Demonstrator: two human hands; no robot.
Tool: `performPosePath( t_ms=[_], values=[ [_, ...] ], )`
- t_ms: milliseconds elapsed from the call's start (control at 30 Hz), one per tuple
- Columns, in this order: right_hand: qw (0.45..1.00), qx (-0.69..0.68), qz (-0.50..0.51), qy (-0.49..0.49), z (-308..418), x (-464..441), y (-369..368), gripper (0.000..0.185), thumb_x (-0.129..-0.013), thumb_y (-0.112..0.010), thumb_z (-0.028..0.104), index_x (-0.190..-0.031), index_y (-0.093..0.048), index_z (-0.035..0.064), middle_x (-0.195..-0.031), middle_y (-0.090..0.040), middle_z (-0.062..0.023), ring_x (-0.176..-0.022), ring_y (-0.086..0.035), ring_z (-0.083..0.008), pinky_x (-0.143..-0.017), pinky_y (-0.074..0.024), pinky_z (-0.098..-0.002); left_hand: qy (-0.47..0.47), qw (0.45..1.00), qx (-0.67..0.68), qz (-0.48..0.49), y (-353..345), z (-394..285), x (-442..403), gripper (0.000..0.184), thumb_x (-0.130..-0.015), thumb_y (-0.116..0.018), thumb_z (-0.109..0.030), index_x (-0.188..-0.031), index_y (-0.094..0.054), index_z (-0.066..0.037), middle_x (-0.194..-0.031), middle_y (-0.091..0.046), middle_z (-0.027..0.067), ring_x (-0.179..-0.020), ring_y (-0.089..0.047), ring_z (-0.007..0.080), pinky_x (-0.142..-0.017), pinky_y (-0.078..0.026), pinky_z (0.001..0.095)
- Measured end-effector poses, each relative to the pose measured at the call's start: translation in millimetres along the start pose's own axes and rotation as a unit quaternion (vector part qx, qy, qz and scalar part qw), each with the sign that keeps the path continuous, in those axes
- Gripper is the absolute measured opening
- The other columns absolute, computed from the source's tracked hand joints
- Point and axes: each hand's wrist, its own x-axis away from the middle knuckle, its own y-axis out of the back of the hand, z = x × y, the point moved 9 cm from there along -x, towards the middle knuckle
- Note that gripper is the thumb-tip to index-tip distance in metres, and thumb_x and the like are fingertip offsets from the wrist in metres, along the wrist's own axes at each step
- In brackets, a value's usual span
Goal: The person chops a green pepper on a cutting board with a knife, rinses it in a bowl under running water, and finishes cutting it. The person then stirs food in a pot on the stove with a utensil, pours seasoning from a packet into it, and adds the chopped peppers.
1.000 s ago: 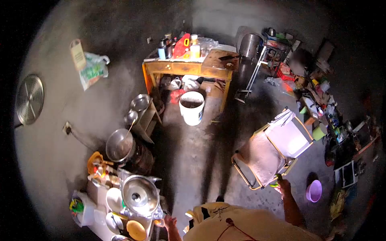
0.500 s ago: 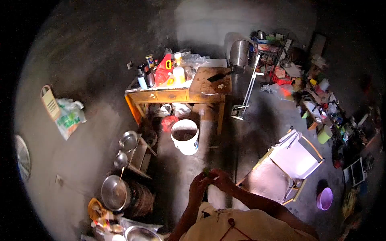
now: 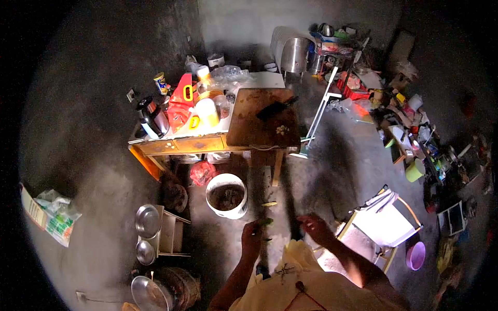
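My left hand (image 3: 252, 232) is closed around a small green piece (image 3: 267, 222), perhaps a vegetable; its exact kind is too small to tell. Apart from it, to the right, my right hand (image 3: 315, 228) has its fingers bunched together. Whatever they may hold does not show. Just ahead of my left hand stands a white bucket (image 3: 241, 211) with dark contents. A wooden cutting board (image 3: 239, 124) lies on the table beyond, bearing a dark-bladed knife (image 3: 275, 109) and a small heap of pale bits (image 3: 281, 130).
The wooden table (image 3: 181, 144) holds a thermos (image 3: 150, 124), a red bag (image 3: 180, 106) and bottles. A folding chair (image 3: 386, 223) stands at right beside a purple basin (image 3: 415, 256). Metal bowls (image 3: 148, 220) rest on a low stand at left. Clutter lines the right wall.
My hands were together and are now apart, the right one moved rightward. The green piece stays in my left hand. The view has shifted closer to the table and bucket.
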Motion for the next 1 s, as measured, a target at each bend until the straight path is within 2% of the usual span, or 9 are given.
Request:
performPosePath(
  t_ms=[67,167,200,233,300,400,467,600,1000],
  values=[
    [0.999,-0.025,-0.014,-0.031,-34,-36,36,0.025,-0.083,-0.056,0.01,-0.107,-0.056,0.0051,-0.099,-0.058,-0.0142,-0.091,-0.056,-0.027,-0.08,-0.0461,-0.0362,0.055,0.995,0.069,-0.039,3,19,-28,0.022,-0.085,-0.052,-0.001,-0.106,-0.057,-0.004,-0.094,-0.059,0.0071,-0.079,-0.055,0.0171,-0.07,-0.046,0.0272],
    [0.996,-0.075,-0.034,-0.018,-107,-112,71,0.029,-0.082,-0.057,0.006,-0.111,-0.053,0.0047,-0.101,-0.057,-0.0152,-0.093,-0.056,-0.0244,-0.081,-0.046,-0.035,0.111,0.977,0.145,-0.11,7,27,-62,0.018,-0.085,-0.056,-0.007,-0.102,-0.056,-0.003,-0.092,-0.059,0.0071,-0.077,-0.055,0.015,-0.067,-0.047,0.0282],
    [0.997,-0.078,-0.023,-0.016,-120,-140,81,0.029,-0.082,-0.057,0.006,-0.111,-0.053,0.0047,-0.101,-0.057,-0.0152,-0.093,-0.056,-0.0244,-0.081,-0.046,-0.035,-0.013,0.984,0.154,-0.092,2,0,-80,0.027,-0.083,-0.059,-0.014,-0.106,-0.053,-0.002,-0.085,-0.059,0.0076,-0.066,-0.055,0.0141,-0.055,-0.049,0.0261],
    [0.999,-0.037,-0.032,0.024,-126,-169,97,0.029,-0.083,-0.056,0.006,-0.112,-0.051,0.0044,-0.102,-0.057,-0.0154,-0.093,-0.057,-0.0245,-0.081,-0.0463,-0.0346,0.125,0.968,0.153,-0.156,11,59,-88,0.017,-0.085,-0.059,-0.013,-0.098,-0.055,-0.002,-0.085,-0.059,0.006,-0.069,-0.055,0.0125,-0.06,-0.047,0.0271],
    [0.998,0.002,-0.023,0.063,-115,-218,129,0.029,-0.084,-0.055,0.005,-0.113,-0.05,0.0041,-0.102,-0.057,-0.0156,-0.093,-0.058,-0.0246,-0.081,-0.0467,-0.0343,0.132,0.962,0.152,-0.184,6,47,-109,0.017,-0.085,-0.059,-0.014,-0.097,-0.056,-0.002,-0.081,-0.06,0.0056,-0.066,-0.055,0.0119,-0.057,-0.046,0.0256],
    [0.986,-0.162,-0.004,0.049,-80,-286,164,0.029,-0.084,-0.054,0.005,-0.112,-0.049,0.0035,-0.103,-0.056,-0.0162,-0.095,-0.057,-0.0281,-0.081,-0.0468,-0.0353,0.125,0.948,0.123,-0.266,-6,18,-132,0.022,-0.083,-0.06,-0.014,-0.1,-0.057,0.0,-0.083,-0.061,0.0062,-0.065,-0.056,0.0117,-0.057,-0.046,0.025],
    [0.984,0.061,0.003,0.169,-73,-328,171,0.031,-0.081,-0.06,0.006,-0.111,-0.052,0.007,-0.104,-0.057,-0.0135,-0.085,-0.06,-0.0263,-0.075,-0.0491,-0.0348,0.119,0.944,0.134,-0.277,-17,6,-151,0.021,-0.082,-0.06,-0.011,-0.101,-0.057,-0.002,-0.086,-0.061,0.0075,-0.066,-0.056,0.0146,-0.056,-0.049,0.0279],
    [0.981,0.107,0.065,0.149,-89,-398,162,0.03,-0.08,-0.058,0.003,-0.11,-0.053,0.0073,-0.106,-0.056,-0.0142,-0.094,-0.058,-0.0273,-0.08,-0.0474,-0.0356,0.167,0.941,0.137,-0.26,-39,-8,-192,0.026,-0.083,-0.058,-0.011,-0.106,-0.054,0.001,-0.092,-0.061,0.0082,-0.07,-0.058,0.0133,-0.061,-0.047,0.0248],
    [0.895,0.304,0.038,0.325,-88,-516,171,0.044,-0.077,-0.065,0.015,-0.117,-0.048,0.008,-0.116,-0.048,-0.0146,-0.105,-0.049,-0.033,-0.091,-0.04,-0.0417,0.167,0.946,0.17,-0.218,-68,-2,-265,0.022,-0.083,-0.058,-0.007,-0.103,-0.054,-0.002,-0.088,-0.062,0.0066,-0.068,-0.058,0.0129,-0.06,-0.046,0.024]
  ],
)
